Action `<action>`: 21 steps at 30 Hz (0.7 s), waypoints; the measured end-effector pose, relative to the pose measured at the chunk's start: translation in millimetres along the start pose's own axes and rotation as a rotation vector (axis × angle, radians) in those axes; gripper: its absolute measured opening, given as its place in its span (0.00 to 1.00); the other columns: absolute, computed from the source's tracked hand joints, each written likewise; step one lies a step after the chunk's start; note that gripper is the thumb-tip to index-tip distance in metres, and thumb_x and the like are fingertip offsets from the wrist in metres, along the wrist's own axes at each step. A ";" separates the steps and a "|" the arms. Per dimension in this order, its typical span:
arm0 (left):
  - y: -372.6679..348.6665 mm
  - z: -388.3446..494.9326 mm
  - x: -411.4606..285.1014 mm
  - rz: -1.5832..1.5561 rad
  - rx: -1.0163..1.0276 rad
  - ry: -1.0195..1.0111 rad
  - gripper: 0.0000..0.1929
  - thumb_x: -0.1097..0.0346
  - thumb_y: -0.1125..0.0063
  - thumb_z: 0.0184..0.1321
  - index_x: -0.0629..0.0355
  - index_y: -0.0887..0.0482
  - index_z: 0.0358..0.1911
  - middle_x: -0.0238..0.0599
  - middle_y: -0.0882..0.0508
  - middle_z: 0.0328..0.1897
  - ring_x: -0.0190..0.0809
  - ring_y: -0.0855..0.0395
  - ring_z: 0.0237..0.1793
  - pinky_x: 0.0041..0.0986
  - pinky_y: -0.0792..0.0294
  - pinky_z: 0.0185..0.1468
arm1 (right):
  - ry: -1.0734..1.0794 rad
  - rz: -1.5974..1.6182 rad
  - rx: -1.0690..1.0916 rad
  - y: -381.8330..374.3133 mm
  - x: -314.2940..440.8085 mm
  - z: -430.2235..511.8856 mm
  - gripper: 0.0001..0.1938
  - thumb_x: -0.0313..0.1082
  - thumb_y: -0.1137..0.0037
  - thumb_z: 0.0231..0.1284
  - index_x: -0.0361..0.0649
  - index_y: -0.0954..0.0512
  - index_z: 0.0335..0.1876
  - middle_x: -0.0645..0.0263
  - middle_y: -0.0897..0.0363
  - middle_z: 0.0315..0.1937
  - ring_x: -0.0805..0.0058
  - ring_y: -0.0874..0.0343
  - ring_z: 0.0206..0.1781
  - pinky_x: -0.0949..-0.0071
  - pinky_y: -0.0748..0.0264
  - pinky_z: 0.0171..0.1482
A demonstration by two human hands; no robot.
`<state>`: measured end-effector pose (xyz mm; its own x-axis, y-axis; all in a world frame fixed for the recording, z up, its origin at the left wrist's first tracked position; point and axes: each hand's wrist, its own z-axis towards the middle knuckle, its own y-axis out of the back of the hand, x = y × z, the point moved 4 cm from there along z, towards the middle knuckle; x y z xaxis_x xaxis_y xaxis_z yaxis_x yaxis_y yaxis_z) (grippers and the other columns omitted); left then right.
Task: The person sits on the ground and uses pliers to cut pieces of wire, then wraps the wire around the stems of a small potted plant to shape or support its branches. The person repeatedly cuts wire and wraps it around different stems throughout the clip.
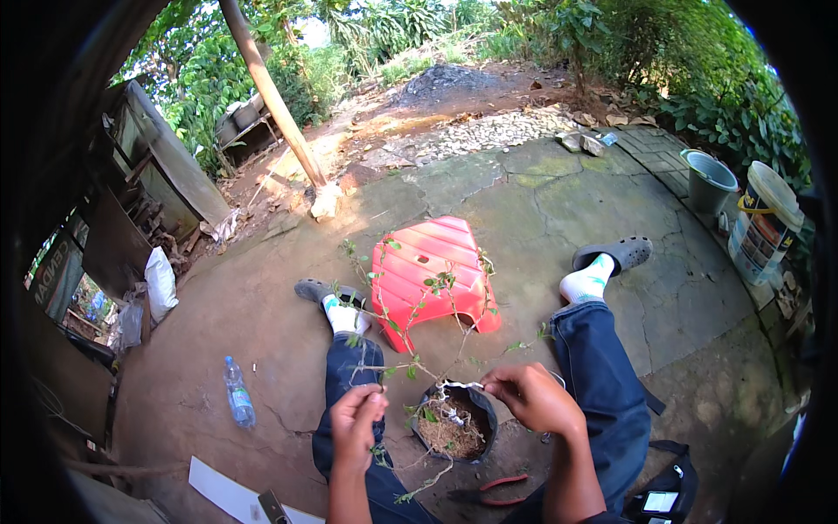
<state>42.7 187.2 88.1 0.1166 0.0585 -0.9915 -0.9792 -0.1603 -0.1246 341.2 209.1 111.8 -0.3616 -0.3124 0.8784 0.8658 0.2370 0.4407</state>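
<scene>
A small leafy plant (419, 363) with thin spreading branches grows in a black bag-like pot (490, 419) between the person's legs. White wire or cord (461, 385) is wound about its stem and stretches to the right. My right hand (537, 399) pinches the free end of that white wire. On the left, my left hand (359, 419) has thumb and forefinger closed at a thin twig; the exact grip is hard to see. Pliers with red handles (503, 491) lie on the ground below the pot, near my right forearm.
A red plastic stool (425, 262) stands beyond the pot, between the feet. A plastic bottle (239, 393) lies at left, near a white board (229, 491). A black pouch (671, 481) rests at lower right. Buckets (709, 180) stand at far right; a wooden post (275, 92) rises at upper left.
</scene>
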 end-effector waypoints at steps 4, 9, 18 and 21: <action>-25.3 6.7 38.8 -0.084 0.139 0.064 0.11 0.69 0.39 0.74 0.66 0.14 0.54 0.35 0.13 0.43 0.29 0.20 0.42 0.24 0.29 0.49 | -0.054 -0.084 -0.038 -10.9 -3.3 2.1 0.06 0.28 0.39 0.71 0.33 0.15 0.46 0.47 0.11 0.40 0.45 0.12 0.46 0.58 0.17 0.49; -54.1 11.6 41.5 -0.295 0.307 0.132 0.14 0.64 0.40 0.77 0.66 0.14 0.57 0.35 0.12 0.48 0.30 0.18 0.46 0.24 0.28 0.53 | 0.072 -0.190 -0.170 -5.8 10.6 1.8 0.05 0.27 0.37 0.68 0.37 0.13 0.43 0.50 0.12 0.39 0.48 0.15 0.44 0.56 0.21 0.51; -58.7 9.8 27.7 -0.189 0.330 0.090 0.12 0.72 0.35 0.71 0.66 0.13 0.55 0.37 0.12 0.54 0.33 0.14 0.51 0.28 0.24 0.59 | 0.203 -0.378 -0.291 -13.9 24.0 4.0 0.05 0.30 0.33 0.64 0.42 0.11 0.42 0.59 0.15 0.33 0.57 0.18 0.42 0.58 0.29 0.48; -60.2 9.0 24.3 -0.161 0.351 0.087 0.13 0.75 0.32 0.68 0.66 0.13 0.55 0.36 0.11 0.54 0.32 0.14 0.53 0.26 0.24 0.60 | 0.178 -0.419 -0.253 -18.4 31.2 3.0 0.05 0.30 0.33 0.64 0.43 0.11 0.42 0.61 0.16 0.32 0.60 0.19 0.44 0.59 0.32 0.48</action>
<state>103.0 207.2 71.9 0.2723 -0.0303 -0.9617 -0.9427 0.1917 -0.2729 313.0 197.8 131.7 -0.6497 -0.4897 0.5815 0.7238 -0.1644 0.6701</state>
